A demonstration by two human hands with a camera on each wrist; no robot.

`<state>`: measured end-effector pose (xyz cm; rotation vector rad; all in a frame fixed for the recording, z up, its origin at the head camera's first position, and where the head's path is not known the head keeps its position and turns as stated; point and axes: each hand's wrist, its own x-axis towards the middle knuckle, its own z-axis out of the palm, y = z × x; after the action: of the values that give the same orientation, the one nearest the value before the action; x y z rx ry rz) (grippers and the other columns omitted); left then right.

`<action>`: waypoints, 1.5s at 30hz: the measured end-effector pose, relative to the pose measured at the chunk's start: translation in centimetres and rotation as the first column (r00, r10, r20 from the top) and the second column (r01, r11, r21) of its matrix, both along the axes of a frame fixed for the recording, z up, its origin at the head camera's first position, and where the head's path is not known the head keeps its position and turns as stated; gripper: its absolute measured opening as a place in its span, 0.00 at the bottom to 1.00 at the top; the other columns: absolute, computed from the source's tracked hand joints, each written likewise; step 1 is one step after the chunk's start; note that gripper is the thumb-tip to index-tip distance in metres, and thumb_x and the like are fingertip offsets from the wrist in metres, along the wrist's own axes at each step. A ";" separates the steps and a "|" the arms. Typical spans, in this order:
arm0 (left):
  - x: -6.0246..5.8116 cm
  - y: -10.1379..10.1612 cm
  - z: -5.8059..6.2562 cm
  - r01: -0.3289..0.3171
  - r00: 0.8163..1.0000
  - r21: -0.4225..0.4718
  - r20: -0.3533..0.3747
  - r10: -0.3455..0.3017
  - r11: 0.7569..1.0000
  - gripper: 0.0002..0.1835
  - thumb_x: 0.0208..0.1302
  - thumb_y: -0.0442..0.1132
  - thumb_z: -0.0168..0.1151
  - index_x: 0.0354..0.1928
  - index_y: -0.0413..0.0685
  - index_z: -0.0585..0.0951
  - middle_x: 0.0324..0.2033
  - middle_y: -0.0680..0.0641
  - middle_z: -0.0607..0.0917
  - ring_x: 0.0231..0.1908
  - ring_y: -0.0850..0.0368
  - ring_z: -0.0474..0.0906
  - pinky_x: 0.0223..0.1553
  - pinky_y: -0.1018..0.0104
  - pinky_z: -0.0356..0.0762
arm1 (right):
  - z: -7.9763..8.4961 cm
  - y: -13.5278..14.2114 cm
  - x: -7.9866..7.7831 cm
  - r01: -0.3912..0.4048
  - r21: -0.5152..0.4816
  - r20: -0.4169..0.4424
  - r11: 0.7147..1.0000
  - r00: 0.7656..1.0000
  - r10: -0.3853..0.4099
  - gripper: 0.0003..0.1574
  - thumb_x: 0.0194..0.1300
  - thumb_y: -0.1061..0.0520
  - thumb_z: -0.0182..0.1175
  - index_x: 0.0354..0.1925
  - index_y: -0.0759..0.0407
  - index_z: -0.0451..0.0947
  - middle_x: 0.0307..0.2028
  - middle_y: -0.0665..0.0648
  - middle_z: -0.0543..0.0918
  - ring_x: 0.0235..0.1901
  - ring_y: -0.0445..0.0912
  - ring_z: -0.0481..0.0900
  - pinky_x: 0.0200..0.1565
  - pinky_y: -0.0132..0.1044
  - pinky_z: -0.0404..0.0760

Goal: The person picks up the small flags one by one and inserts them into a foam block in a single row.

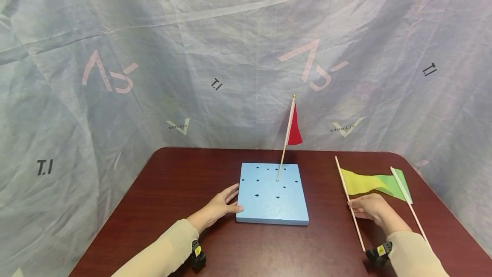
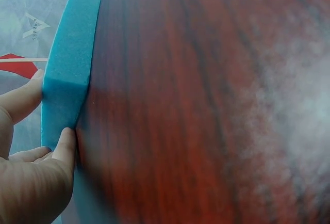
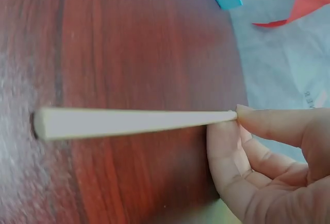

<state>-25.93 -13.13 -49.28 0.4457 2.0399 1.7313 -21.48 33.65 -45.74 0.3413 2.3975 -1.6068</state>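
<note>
A light blue board (image 1: 270, 209) with several holes lies flat on the table, and a red flag (image 1: 294, 131) stands in one hole, its stick leaning slightly right. My left hand (image 1: 220, 205) rests against the board's left edge, thumb and fingers spread. Seen from the left wrist, fingertips touch the blue edge (image 2: 67, 97). To the right, my right hand (image 1: 372, 207) pinches the thin stick of a yellow flag (image 1: 355, 182) between thumb and fingers. In the right wrist view the pale stick (image 3: 129, 123) extends from the fingertips toward the camera.
A green flag (image 1: 402, 185) lies at the table's right side, its cloth meeting the yellow one. The dark red-brown table (image 1: 173, 174) has a rounded far edge. Behind it hangs a grey printed cloth (image 1: 246, 54).
</note>
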 end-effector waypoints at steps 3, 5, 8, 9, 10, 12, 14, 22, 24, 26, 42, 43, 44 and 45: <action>0.0 0.0 0.0 -0.001 1.000 0.002 0.005 0.001 1.000 0.48 0.58 0.33 0.69 0.75 0.40 0.51 0.74 0.36 0.54 0.74 0.42 0.50 0.65 0.57 0.71 | -0.1 0.2 0.0 -0.019 -0.033 0.012 0.999 1.000 0.020 0.20 0.66 0.67 0.57 0.47 0.87 0.74 0.31 0.54 0.86 0.29 0.41 0.82 0.37 0.37 0.88; 0.1 0.0 0.0 0.000 1.000 0.000 0.006 0.000 1.000 0.48 0.59 0.33 0.69 0.76 0.41 0.51 0.74 0.36 0.54 0.74 0.42 0.50 0.65 0.57 0.70 | -0.2 0.3 0.0 -0.023 -0.042 0.020 0.999 1.000 0.024 0.19 0.66 0.66 0.57 0.46 0.86 0.76 0.30 0.51 0.86 0.29 0.40 0.82 0.37 0.37 0.88; 0.1 0.1 0.2 0.005 1.000 -0.006 0.000 -0.005 1.000 0.48 0.59 0.33 0.69 0.75 0.40 0.51 0.74 0.36 0.54 0.74 0.41 0.50 0.66 0.57 0.70 | -0.2 0.2 0.0 -0.038 -0.084 0.030 0.996 0.999 0.040 0.17 0.67 0.65 0.57 0.45 0.84 0.77 0.30 0.49 0.86 0.30 0.40 0.82 0.38 0.35 0.87; 0.1 0.1 0.2 0.005 1.000 -0.008 0.001 -0.005 1.000 0.48 0.59 0.34 0.69 0.76 0.40 0.51 0.74 0.36 0.54 0.74 0.41 0.50 0.66 0.56 0.70 | -0.1 0.2 0.0 -0.052 -0.101 0.027 0.993 0.998 0.055 0.17 0.67 0.66 0.57 0.45 0.84 0.76 0.31 0.50 0.86 0.30 0.40 0.82 0.38 0.35 0.87; 0.2 0.1 0.3 0.005 1.000 -0.009 0.000 -0.005 1.000 0.48 0.59 0.33 0.69 0.75 0.40 0.50 0.74 0.36 0.54 0.74 0.41 0.50 0.66 0.56 0.70 | -0.1 0.1 0.0 -0.042 -0.115 0.030 0.992 0.998 0.046 0.18 0.67 0.66 0.57 0.46 0.84 0.76 0.32 0.50 0.86 0.30 0.40 0.82 0.38 0.35 0.87; 0.2 0.2 0.4 0.005 1.000 -0.011 -0.003 -0.005 1.000 0.48 0.59 0.33 0.69 0.75 0.40 0.50 0.74 0.35 0.53 0.74 0.40 0.49 0.66 0.56 0.69 | 0.1 0.0 -0.1 -0.034 -0.149 0.035 0.988 0.999 0.040 0.18 0.67 0.66 0.56 0.47 0.85 0.75 0.33 0.50 0.86 0.30 0.39 0.83 0.38 0.34 0.87; 0.2 0.2 0.5 0.002 1.000 -0.011 -0.001 -0.002 1.000 0.48 0.59 0.33 0.69 0.75 0.40 0.50 0.74 0.35 0.53 0.74 0.40 0.49 0.66 0.56 0.69 | 0.3 -0.2 -0.1 -0.037 -0.176 0.027 0.984 0.999 0.042 0.19 0.68 0.67 0.55 0.48 0.86 0.73 0.33 0.51 0.86 0.31 0.40 0.83 0.38 0.35 0.87; 0.2 0.1 0.5 -0.001 1.000 -0.014 0.006 0.001 1.000 0.49 0.58 0.34 0.70 0.76 0.41 0.50 0.74 0.36 0.54 0.74 0.41 0.50 0.66 0.55 0.69 | 0.9 -0.5 -0.2 -0.066 -0.280 0.018 0.958 0.997 0.074 0.20 0.69 0.67 0.54 0.51 0.86 0.72 0.33 0.52 0.86 0.32 0.40 0.84 0.39 0.33 0.87; 0.2 0.0 0.4 -0.003 1.000 -0.014 0.010 0.003 1.000 0.49 0.58 0.35 0.70 0.76 0.41 0.50 0.74 0.36 0.54 0.74 0.41 0.50 0.67 0.55 0.69 | 1.1 -0.7 -0.2 -0.078 -0.295 0.013 0.952 0.996 0.085 0.18 0.69 0.67 0.53 0.50 0.84 0.74 0.33 0.52 0.86 0.32 0.40 0.84 0.39 0.33 0.87; 0.2 0.0 0.4 -0.007 1.000 -0.014 0.011 0.007 1.000 0.49 0.58 0.36 0.70 0.76 0.41 0.51 0.74 0.36 0.54 0.74 0.41 0.50 0.66 0.55 0.69 | 1.3 -0.9 -0.2 -0.085 -0.303 0.002 0.949 0.996 0.089 0.18 0.69 0.67 0.53 0.49 0.83 0.75 0.32 0.52 0.86 0.32 0.40 0.85 0.39 0.33 0.87; 0.1 0.0 -0.1 0.006 1.000 -0.027 0.010 -0.006 1.000 0.49 0.60 0.38 0.69 0.76 0.44 0.50 0.74 0.36 0.55 0.73 0.40 0.52 0.66 0.51 0.70 | 4.5 -2.6 -1.1 -0.124 -0.361 -0.066 0.924 0.992 0.108 0.10 0.70 0.63 0.55 0.42 0.64 0.83 0.33 0.49 0.85 0.35 0.39 0.84 0.43 0.34 0.87; 0.1 0.0 -0.1 0.006 1.000 -0.026 0.009 -0.006 1.000 0.49 0.60 0.38 0.69 0.76 0.44 0.50 0.74 0.36 0.54 0.73 0.40 0.52 0.66 0.50 0.70 | 4.8 -2.7 -1.2 -0.128 -0.359 -0.076 0.924 0.991 0.107 0.11 0.70 0.63 0.55 0.45 0.67 0.82 0.33 0.49 0.85 0.35 0.40 0.84 0.43 0.34 0.87; 0.1 0.0 0.0 0.007 1.000 -0.025 0.009 -0.007 1.000 0.49 0.60 0.38 0.69 0.76 0.44 0.50 0.74 0.36 0.54 0.73 0.39 0.52 0.66 0.50 0.70 | 5.0 -2.8 -1.2 -0.125 -0.362 -0.083 0.924 0.991 0.102 0.11 0.70 0.63 0.55 0.45 0.67 0.82 0.33 0.49 0.85 0.36 0.40 0.85 0.43 0.34 0.87; 0.1 0.0 0.0 0.007 1.000 -0.024 0.010 -0.006 1.000 0.49 0.60 0.38 0.69 0.76 0.44 0.50 0.74 0.36 0.54 0.73 0.39 0.52 0.66 0.50 0.69 | 5.3 -3.0 -1.3 -0.125 -0.366 -0.091 0.922 0.991 0.099 0.10 0.70 0.63 0.56 0.44 0.65 0.83 0.33 0.49 0.85 0.36 0.40 0.85 0.43 0.34 0.87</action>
<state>-25.84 -13.13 -49.29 0.4346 2.0475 1.7002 -22.75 30.69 -40.48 0.0746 2.0509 -1.9942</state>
